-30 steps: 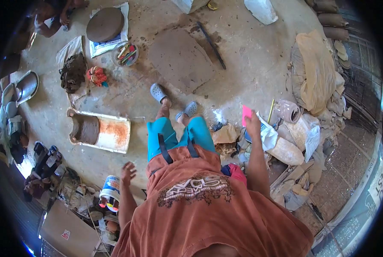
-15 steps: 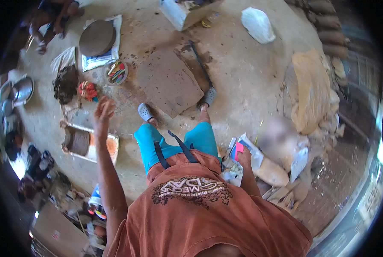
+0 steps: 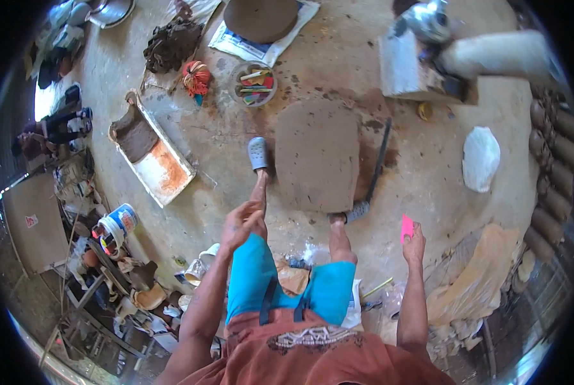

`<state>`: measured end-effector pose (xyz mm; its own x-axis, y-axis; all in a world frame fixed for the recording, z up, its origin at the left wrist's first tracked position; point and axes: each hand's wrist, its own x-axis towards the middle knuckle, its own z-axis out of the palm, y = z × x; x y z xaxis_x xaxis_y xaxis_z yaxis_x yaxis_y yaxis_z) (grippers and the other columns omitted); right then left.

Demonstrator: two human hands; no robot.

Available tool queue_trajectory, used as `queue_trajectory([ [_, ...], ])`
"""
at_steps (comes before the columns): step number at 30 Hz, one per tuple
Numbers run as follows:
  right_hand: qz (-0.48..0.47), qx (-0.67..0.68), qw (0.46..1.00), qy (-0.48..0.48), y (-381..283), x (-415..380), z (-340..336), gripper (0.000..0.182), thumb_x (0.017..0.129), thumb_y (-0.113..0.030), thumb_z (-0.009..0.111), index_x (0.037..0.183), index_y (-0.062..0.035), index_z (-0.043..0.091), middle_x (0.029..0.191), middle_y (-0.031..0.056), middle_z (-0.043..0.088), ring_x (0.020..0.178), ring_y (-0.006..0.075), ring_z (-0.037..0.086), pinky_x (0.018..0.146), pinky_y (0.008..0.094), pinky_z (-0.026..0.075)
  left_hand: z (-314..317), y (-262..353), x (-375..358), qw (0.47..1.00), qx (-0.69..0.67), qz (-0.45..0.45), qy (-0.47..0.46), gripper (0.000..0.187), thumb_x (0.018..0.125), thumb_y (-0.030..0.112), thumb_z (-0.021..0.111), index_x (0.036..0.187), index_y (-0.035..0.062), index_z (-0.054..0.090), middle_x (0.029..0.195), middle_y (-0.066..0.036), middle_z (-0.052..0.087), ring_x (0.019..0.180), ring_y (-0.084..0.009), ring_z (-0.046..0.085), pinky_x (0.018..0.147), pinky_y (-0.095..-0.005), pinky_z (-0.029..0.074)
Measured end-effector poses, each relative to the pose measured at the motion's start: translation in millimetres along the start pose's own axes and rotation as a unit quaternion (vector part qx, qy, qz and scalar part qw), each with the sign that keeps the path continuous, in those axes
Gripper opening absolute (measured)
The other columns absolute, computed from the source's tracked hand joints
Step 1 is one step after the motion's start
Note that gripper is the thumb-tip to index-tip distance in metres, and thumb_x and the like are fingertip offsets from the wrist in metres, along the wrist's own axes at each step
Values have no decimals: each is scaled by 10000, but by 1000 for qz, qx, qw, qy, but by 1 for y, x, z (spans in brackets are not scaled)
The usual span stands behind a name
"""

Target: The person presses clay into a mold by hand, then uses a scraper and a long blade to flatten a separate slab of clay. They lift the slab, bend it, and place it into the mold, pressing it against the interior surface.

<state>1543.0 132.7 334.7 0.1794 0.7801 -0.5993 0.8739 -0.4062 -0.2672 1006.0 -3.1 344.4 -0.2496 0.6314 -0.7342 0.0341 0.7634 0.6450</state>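
My right hand [image 3: 415, 249] is closed on a small flat pink scraper [image 3: 407, 227], held out to the right above the floor. My left hand [image 3: 242, 224] is beside my left knee, its fingers loosely extended with nothing in them. Between my feet and beyond them lies a large flat slab of brown clay [image 3: 318, 157] with rounded far corners. A long dark bar [image 3: 380, 157] rests along the slab's right side, its near end at my right shoe.
A tub of coloured tools [image 3: 255, 85], a red cloth bundle [image 3: 196, 77] and a dark clay heap [image 3: 173, 46] stand front left. A white trough [image 3: 168, 172] lies left. A round clay disc [image 3: 261, 19] sits beyond. At right are a white bag [image 3: 481, 159] and stacked brown rolls [image 3: 559, 151].
My view has swung left. My left hand has come in from the far left to my knee. My right hand, still holding the pink scraper, has reached forward and out to the right.
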Motion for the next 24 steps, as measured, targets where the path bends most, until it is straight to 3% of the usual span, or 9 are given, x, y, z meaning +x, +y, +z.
queue_trajectory([
  [2,-50,-1,998,-45,-62,47,49,364,940,5,607,1304,-13,620,1176,257,726,1153,415,704,970,436,544,18,-6,62,998,55,28,-28,409,1000,210,735,1356,20,669,1163,-149,774,1052,-216,736,964,-363,580],
  [4,-129,-13,991,-24,-155,90,109,282,967,-23,609,1244,0,657,1161,251,721,1111,458,690,928,489,543,40,-25,125,994,58,37,-86,387,993,207,744,1329,25,682,1185,-159,764,1062,-236,742,946,-367,588],
  [6,-213,69,974,-16,-258,130,181,240,969,-57,626,1186,9,704,1131,229,725,1062,431,704,894,459,552,60,-51,171,988,48,52,-135,387,992,213,740,1321,18,682,1220,-184,744,1093,-286,739,950,-393,589],
  [7,-298,72,952,-8,-304,155,222,224,953,-47,635,1152,3,724,1084,205,724,1006,396,711,868,442,559,64,-55,184,982,72,85,-150,402,991,223,732,1331,16,673,1228,-206,737,1102,-318,739,955,-415,590],
  [10,-408,44,912,-16,-421,225,352,219,946,-98,661,1141,-46,747,1032,156,717,947,364,706,828,436,562,60,-78,216,978,72,113,-162,422,1000,248,698,1356,25,658,1254,-236,712,1103,-395,719,976,-458,581],
  [13,-506,-99,857,18,-511,300,454,188,934,-127,670,1098,-76,747,967,136,734,890,340,713,790,477,588,40,-100,232,988,8,79,-132,431,1006,273,672,1370,43,656,1255,-223,708,1135,-419,687,991,-481,561],
  [17,-549,-258,794,33,-569,388,544,198,942,-117,634,1084,-98,771,987,129,766,951,345,751,803,489,630,11,-84,256,978,66,-53,-188,428,990,253,697,1361,42,659,1242,-212,711,1145,-412,683,980,-486,558],
  [19,-513,-308,800,43,-589,401,559,201,943,-114,611,1041,-105,786,1047,123,774,983,347,764,814,501,641,13,-74,271,995,-28,78,-55,430,970,235,728,1349,45,657,1238,-199,707,1119,-416,687,959,-490,562],
  [24,-529,-351,772,24,-592,402,582,199,940,-140,609,1015,-113,792,1072,115,765,999,328,761,810,496,638,1,-58,286,985,-132,65,-89,449,953,233,759,1349,57,643,1237,-209,693,1102,-418,685,933,-496,563],
])
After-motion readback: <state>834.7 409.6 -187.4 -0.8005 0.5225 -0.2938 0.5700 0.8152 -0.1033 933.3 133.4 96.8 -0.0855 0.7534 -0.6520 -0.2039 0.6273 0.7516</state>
